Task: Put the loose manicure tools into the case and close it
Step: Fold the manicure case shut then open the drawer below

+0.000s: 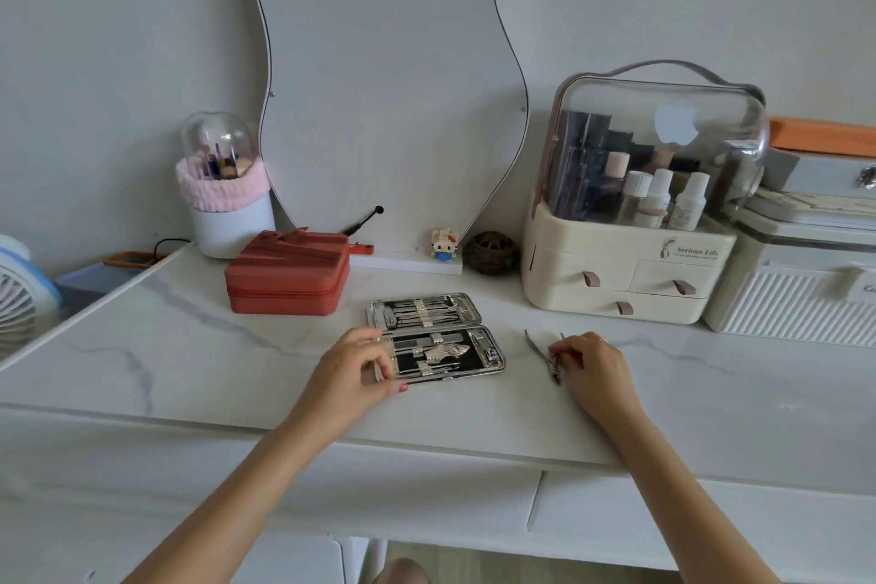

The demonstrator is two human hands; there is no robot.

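Head view: left hand (358, 368) gripping chrome case (476, 337), right hand (592, 363) pinching steel nippers (537, 346).

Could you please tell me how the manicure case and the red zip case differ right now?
The manicure case lies open, tools showing; the red zip case is closed. The manicure case is flat and silver-edged, the red zip case thicker. Both rest on the table.

We see the case (500, 364) lying open on the table (189, 346), tools (422, 312) strapped in both halves, and the left hand (360, 365) grips its left end. Just to the case's right, the right hand (592, 360) pinches the loose nippers (538, 349) against the tabletop.
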